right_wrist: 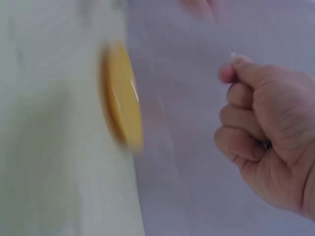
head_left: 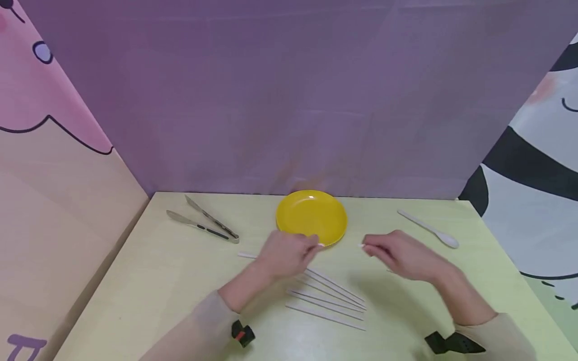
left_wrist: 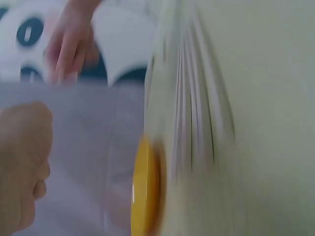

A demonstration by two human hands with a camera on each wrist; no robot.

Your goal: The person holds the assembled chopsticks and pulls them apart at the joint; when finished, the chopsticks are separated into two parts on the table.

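My left hand (head_left: 289, 253) is held over the table just in front of the yellow plate (head_left: 311, 213), pinching a small white piece (head_left: 321, 245) between thumb and finger. To its right, my right hand (head_left: 404, 255) pinches another small white bit (right_wrist: 233, 55) at its fingertips, the other fingers curled into the palm. A gap separates the two hands. What the pieces are is too small to tell. Several thin pale sticks (head_left: 325, 317) lie fanned out below the left hand. In the left wrist view the left hand (left_wrist: 22, 167) hides its piece.
Metal tongs (head_left: 209, 228) lie spread at the table's left. A white spoon (head_left: 429, 229) lies at the back right. One pale strip (head_left: 246, 255) shows on the table left of the left hand. A purple cloth wall (head_left: 289, 100) rises behind the table (head_left: 135, 301).
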